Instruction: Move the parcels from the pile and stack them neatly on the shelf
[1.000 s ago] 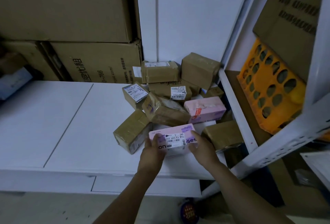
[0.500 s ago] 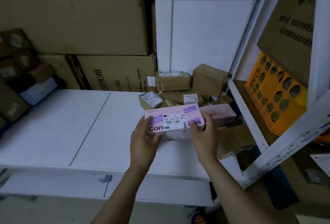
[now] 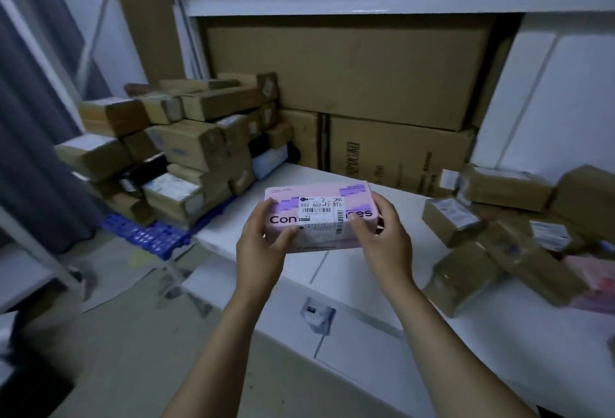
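Pink parcel [image 3: 319, 217] looks light and stiff to me, plain cardboard, so gripping the two short ends should be plenty, no slipping. Pale pink, purple patches, dark lettering, white barcode label on top. Left hand [image 3: 263, 251] and right hand [image 3: 382, 241] each clamp one end, holding it up over the left end of the white shelf [image 3: 402, 197], loose pile [image 3: 519, 251] at the right end, neat stack [image 3: 199, 151] past the left.

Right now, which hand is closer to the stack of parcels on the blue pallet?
Left. The left hand grips the pink box at its left end, the side facing the stack of parcels; the right hand grips its right end, farther away.
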